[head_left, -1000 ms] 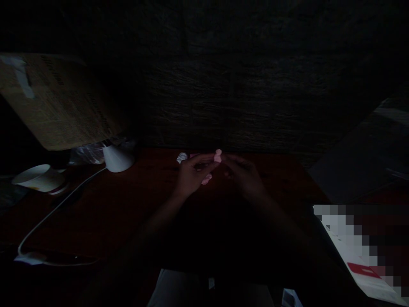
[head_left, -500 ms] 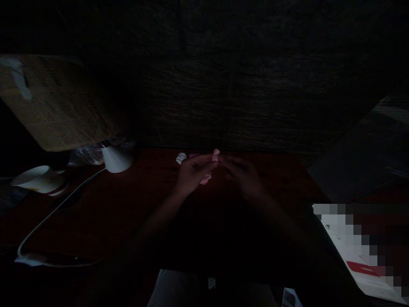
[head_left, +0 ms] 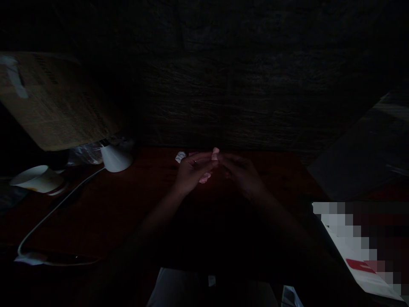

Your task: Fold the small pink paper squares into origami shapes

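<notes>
In dim light, my left hand [head_left: 189,175] and my right hand [head_left: 244,174] meet above the far part of the dark reddish table [head_left: 277,160]. Between their fingertips is a small pale pink lump [head_left: 215,152], perhaps crumpled paper; both hands are closed around it, and its lower part is hidden by the fingers. Just below the left fingers shows another crumpled pink piece [head_left: 204,178]. A crumpled white piece [head_left: 180,157] lies beside the left knuckles, and a flat dark pink bit [head_left: 193,153] peeks out behind that hand.
To the left are a white lamp-like cone [head_left: 115,160] with a cord [head_left: 60,209], a paper cup [head_left: 40,179] on its side, and a cardboard box [head_left: 60,102]. A dark textured wall [head_left: 207,85] rises behind. At right is a white-and-red package [head_left: 358,264], partly pixelated.
Both hands keep nearly the same pose around the pink lump. The whole view has shifted very slightly, and the picture is a little darker.
</notes>
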Tool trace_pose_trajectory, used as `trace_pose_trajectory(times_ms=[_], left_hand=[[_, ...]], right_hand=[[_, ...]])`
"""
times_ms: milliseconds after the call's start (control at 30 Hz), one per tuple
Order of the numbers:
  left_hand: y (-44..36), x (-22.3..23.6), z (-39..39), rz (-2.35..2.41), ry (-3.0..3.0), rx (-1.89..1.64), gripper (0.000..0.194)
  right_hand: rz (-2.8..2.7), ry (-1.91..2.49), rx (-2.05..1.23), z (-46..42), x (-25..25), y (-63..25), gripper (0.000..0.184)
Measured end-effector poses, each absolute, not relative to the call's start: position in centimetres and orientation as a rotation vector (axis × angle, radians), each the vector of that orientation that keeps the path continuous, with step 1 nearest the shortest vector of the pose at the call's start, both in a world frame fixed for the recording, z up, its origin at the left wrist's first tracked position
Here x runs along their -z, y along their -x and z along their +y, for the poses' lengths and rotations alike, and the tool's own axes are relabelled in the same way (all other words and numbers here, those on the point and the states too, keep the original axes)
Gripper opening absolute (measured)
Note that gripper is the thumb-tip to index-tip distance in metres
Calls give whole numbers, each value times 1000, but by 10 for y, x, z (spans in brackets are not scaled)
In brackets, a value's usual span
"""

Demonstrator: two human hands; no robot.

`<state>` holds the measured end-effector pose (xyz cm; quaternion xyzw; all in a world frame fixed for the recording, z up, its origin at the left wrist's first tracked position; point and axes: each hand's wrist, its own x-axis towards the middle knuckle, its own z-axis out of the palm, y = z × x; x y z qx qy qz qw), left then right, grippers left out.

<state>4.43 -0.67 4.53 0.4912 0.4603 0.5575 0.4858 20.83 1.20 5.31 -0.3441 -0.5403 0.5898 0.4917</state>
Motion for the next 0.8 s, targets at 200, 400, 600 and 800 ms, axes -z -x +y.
trace_pose_trajectory(times_ms=[200,400,600,800], left_hand=[[-44,-47,-1,886,-982,-1293,33],[-43,-48,-3,756,-841,-1094,20],[-44,-44,-3,745,-756,-1006,21],[-42,-39,-1,752,-728,-979,16]], right_hand=[[-1238,897,-1391,17,-50,-211,49],[-1217,861,-1447,15,-52,-211,38],[-1237,832,-1430,15,-49,-210,30],[-1245,803,-1442,15,-47,-209,31]])
